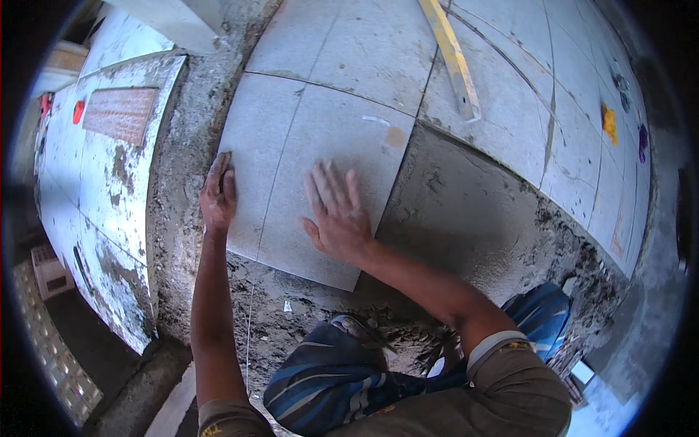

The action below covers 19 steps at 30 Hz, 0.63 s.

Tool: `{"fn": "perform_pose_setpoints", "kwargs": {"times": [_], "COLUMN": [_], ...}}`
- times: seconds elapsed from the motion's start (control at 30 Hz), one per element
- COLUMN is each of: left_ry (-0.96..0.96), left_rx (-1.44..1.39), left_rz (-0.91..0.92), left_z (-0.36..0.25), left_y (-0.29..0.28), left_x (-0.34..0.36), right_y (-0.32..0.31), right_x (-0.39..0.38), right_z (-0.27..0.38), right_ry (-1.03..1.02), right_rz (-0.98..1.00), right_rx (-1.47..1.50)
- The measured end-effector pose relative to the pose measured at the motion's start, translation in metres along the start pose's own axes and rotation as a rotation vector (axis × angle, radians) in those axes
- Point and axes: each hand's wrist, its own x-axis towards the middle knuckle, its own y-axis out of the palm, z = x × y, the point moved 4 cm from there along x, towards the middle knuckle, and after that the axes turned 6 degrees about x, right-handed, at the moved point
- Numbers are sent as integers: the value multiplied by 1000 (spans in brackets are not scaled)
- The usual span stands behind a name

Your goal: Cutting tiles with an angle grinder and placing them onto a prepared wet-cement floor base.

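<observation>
A large light-grey floor tile [251, 156] lies in front of me, its corner overhanging rough mortar on the near side. A thin string runs lengthwise across it. My left hand [218, 193] grips the tile's left edge, thumb on the top side and fingers along the rim. My right hand [336, 211] rests palm down on the tile with its fingers spread, slightly blurred. Beside the tile, to the right, is a bed of smooth wet mortar [451, 204]. A yellow straightedge bar [451, 58] lies on the laid tiles [510, 131] beyond it.
Rough mortar and rubble [178, 182] form a strip at left. Past it are dirty white tiles [109, 182] bearing a reddish textured rectangular piece [120, 115] and a small red object [79, 111]. A pillar base [175, 22] stands far left. Yellow [609, 125] and purple [643, 143] items lie far right.
</observation>
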Motion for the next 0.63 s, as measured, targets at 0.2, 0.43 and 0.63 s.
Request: {"fn": "perform_pose_setpoints", "kwargs": {"times": [0.2,0.43,0.63], "left_ry": [-92,-125,-222], "left_rx": [-93,78,220], "left_rz": [14,50,28], "left_z": [0,14,-36], "left_y": [2,-3,3], "left_x": [-9,-15,-58], "right_y": [24,-65,16], "right_x": [-15,43,49], "right_z": [14,-1,-22], "right_ry": [-21,-76,-30], "right_rz": [15,-175,-144], "right_rx": [30,-52,-89]}}
